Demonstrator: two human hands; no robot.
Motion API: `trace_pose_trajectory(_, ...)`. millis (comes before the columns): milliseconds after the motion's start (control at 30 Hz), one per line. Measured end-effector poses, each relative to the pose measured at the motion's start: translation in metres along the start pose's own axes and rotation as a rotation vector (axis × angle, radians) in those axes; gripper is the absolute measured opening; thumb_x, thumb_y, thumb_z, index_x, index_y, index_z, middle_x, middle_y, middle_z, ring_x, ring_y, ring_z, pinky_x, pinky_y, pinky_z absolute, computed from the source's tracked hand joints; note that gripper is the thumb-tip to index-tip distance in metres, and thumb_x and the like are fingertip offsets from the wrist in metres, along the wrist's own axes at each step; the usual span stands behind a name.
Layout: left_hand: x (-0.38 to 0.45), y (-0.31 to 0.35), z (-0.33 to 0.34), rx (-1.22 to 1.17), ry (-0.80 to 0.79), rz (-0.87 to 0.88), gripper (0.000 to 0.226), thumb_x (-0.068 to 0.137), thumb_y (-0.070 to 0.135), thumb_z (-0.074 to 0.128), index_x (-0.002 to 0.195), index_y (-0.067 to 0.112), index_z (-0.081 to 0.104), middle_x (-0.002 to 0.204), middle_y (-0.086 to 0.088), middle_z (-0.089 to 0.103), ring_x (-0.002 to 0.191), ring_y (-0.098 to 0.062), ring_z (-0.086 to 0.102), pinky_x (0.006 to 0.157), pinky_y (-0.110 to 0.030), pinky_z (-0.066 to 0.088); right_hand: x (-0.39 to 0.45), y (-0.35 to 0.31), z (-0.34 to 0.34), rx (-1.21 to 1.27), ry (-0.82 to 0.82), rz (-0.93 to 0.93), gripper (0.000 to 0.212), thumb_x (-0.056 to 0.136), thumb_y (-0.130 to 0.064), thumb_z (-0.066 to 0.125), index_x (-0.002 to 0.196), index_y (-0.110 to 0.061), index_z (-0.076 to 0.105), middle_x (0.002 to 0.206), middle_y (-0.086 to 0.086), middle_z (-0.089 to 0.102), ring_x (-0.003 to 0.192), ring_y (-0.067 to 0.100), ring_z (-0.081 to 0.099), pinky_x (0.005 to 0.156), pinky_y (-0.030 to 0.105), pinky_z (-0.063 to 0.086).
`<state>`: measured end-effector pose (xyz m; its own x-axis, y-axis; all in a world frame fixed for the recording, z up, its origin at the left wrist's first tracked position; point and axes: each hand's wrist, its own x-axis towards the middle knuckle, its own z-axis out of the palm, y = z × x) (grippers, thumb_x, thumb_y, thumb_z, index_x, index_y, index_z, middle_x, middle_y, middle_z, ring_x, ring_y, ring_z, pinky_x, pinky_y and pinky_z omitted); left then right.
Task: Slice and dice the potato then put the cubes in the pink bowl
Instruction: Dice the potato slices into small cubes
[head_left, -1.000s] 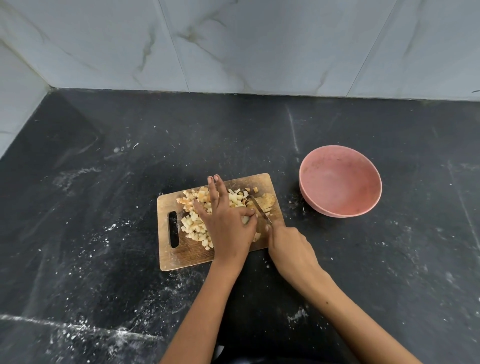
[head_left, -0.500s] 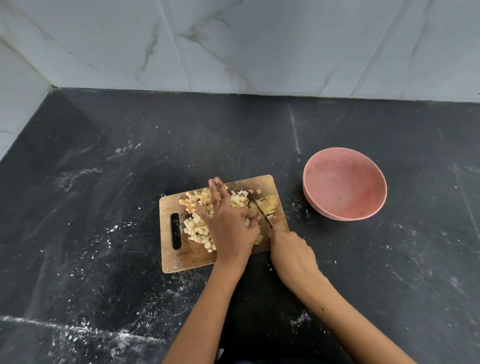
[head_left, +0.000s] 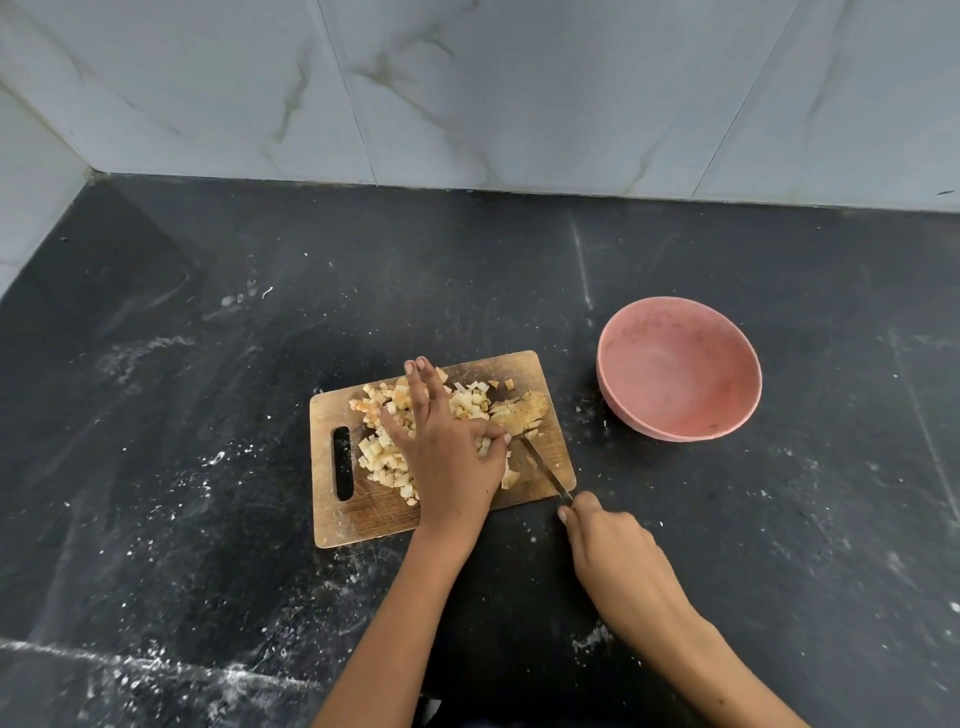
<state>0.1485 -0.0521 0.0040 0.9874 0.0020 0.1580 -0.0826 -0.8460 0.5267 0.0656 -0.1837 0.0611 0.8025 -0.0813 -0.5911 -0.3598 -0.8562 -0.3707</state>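
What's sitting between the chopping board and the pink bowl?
Nothing solid: in the head view only bare dark countertop with a few pale specks separates the wooden chopping board from the pink bowl.

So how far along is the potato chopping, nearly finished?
Most is done: a heap of potato cubes lies on the cutting board under the flat left hand. In hand: the right hand holds the knife beside an uncut chunk. Left: dicing that chunk and filling the pink bowl, which holds no cubes.
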Motion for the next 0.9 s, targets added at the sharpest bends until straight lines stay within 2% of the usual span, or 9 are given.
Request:
trace_pose_trajectory(67,-0.001,0.001,-0.002,-0.018,0.022,-0.012,0.01,0.071,0.025,0.082,0.069,0.03,0.074,0.157,-0.014,0.017,0.148,-0.029,0.003,0.113,-0.062,-0.006,0.003,-0.005,-0.003,0.06,0.063,-0.025,0.025,0.104,-0.036,0.026,0.1,-0.016,0.04,0.082,0.003,0.056,0.083,0.028,0.059,0.067,0.037,0.042)
trace_pose_trajectory(233,-0.001,0.002,-0.003,0.019,0.041,-0.007,0.009,0.071,0.025,0.082,0.069,0.03,0.074,0.158,-0.013,0.016,0.147,-0.025,0.0,0.112,-0.059,-0.008,0.025,-0.02,-0.003,0.044,0.111,-0.027,0.031,0.105,-0.034,0.025,0.112,-0.011,0.045,0.1,0.014,0.063,0.092,0.032,0.061,0.069,0.036,0.043)
trace_pose_trajectory(400,0.003,0.002,-0.005,0.036,0.004,-0.025,0.008,0.072,0.027,0.082,0.07,0.031,0.074,0.159,-0.012,0.012,0.147,-0.023,-0.005,0.111,-0.053,-0.012,0.035,-0.031,-0.001,-0.006,0.085,-0.011,0.029,0.105,-0.029,0.025,0.116,-0.01,0.045,0.109,0.015,0.062,0.1,0.033,0.061,0.076,0.039,0.043)
trace_pose_trajectory(533,0.006,0.001,-0.007,0.04,-0.01,-0.015,0.008,0.071,0.027,0.082,0.071,0.029,0.075,0.158,-0.012,0.013,0.147,-0.024,-0.002,0.112,-0.053,-0.009,0.043,-0.041,0.001,-0.067,0.086,0.008,0.02,0.102,-0.014,0.033,0.119,-0.01,0.042,0.113,0.014,0.062,0.102,0.032,0.062,0.077,0.038,0.046)
trace_pose_trajectory(633,0.007,0.001,-0.006,0.014,-0.004,-0.027,0.008,0.071,0.026,0.083,0.07,0.029,0.075,0.158,-0.012,0.015,0.148,-0.026,0.002,0.112,-0.056,-0.006,0.049,-0.046,0.0,-0.091,0.082,0.021,0.021,0.102,-0.013,0.035,0.123,-0.01,0.041,0.115,0.013,0.062,0.104,0.031,0.062,0.08,0.039,0.048)
trace_pose_trajectory(900,0.005,0.0,-0.003,0.0,0.015,-0.032,0.009,0.072,0.027,0.081,0.068,0.028,0.074,0.158,-0.011,0.015,0.147,-0.024,0.003,0.113,-0.055,-0.007,0.032,-0.028,0.005,-0.124,0.017,0.055,0.022,0.098,-0.004,0.036,0.12,-0.011,0.039,0.11,0.011,0.061,0.099,0.03,0.063,0.079,0.038,0.049)
